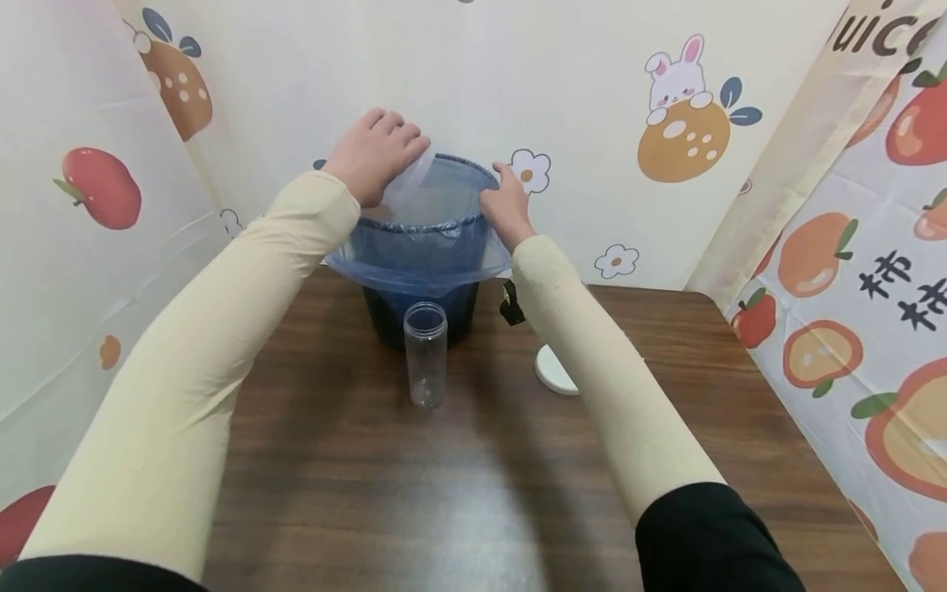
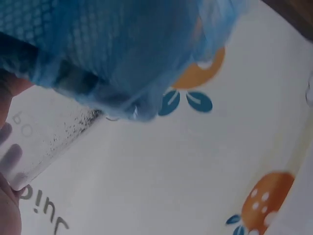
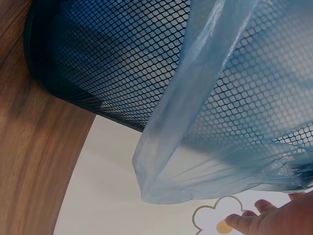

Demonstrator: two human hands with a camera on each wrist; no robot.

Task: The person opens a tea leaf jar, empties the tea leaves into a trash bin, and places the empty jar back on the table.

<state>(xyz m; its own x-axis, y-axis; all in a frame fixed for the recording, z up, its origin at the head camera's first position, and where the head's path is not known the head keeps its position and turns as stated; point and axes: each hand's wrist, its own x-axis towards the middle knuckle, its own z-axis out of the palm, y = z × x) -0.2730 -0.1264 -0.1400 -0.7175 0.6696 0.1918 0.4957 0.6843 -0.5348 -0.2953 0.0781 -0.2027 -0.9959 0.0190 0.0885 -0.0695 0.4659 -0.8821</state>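
My left hand (image 1: 381,156) grips a clear plastic container (image 2: 54,132), tipped over the mouth of a black mesh trash bin (image 3: 122,58). Dark specks cling to the container's inner wall in the left wrist view. A blue plastic bag (image 1: 422,267) lines the bin and folds down over its rim. At the rim's right side, my right hand (image 1: 506,205) holds the bin's edge through the bag; part of its grip is hidden in the right wrist view. A clear cylindrical jar (image 1: 426,362) stands upright and lidless in front of the bin.
A round white lid (image 1: 555,372) lies on the wooden table (image 1: 414,501), partly behind the right forearm. Beside that arm sits a small black object (image 1: 510,304). Fruit-printed curtains (image 1: 577,123) enclose the back and both sides.
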